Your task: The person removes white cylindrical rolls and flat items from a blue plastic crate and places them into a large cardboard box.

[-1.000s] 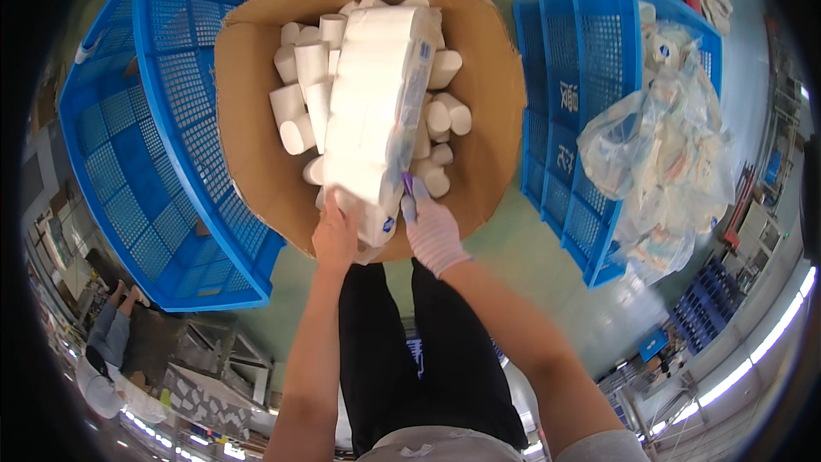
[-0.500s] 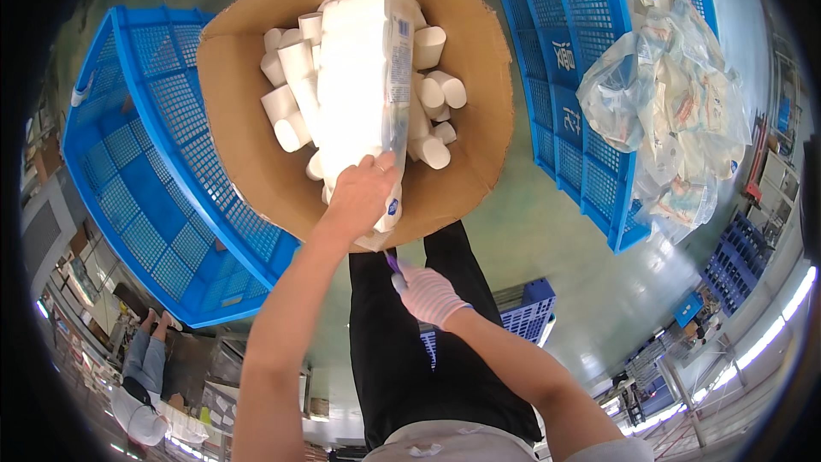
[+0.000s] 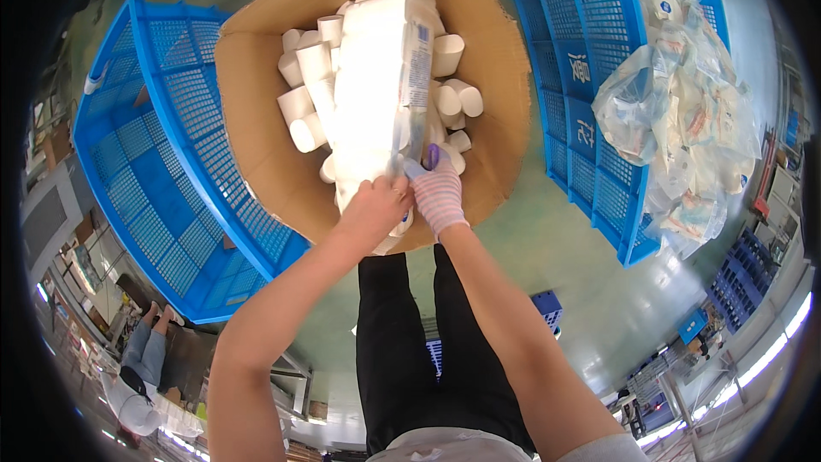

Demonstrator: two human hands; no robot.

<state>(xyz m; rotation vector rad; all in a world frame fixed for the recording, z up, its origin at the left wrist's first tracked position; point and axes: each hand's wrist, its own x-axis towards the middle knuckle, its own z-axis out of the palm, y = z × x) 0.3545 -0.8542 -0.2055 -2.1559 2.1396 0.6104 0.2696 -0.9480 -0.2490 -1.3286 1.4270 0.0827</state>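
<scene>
A long plastic-wrapped pack of white paper rolls (image 3: 372, 77) lies on the loose white rolls (image 3: 308, 133) inside a large cardboard box (image 3: 500, 60). My bare left hand (image 3: 376, 205) is closed on the wrapper at the pack's near right edge. Beside it, touching the same edge, my right hand (image 3: 439, 192) wears a pink-and-white striped glove. It is closed around a small tool with a purple handle (image 3: 433, 155); the working end is hidden by the fingers and the film.
To the left stands a blue slatted plastic crate (image 3: 184, 145). Another blue crate (image 3: 590, 111) at the right holds crumpled clear plastic wrappers (image 3: 684, 120). A person (image 3: 145, 368) is far off at the lower left. A small purple-blue crate (image 3: 547, 308) rests on the green floor.
My right hand has risen from below the box rim to the pack's right edge, bringing the purple-handled tool. My left hand has slid slightly nearer along the pack. The whole view has shifted a little.
</scene>
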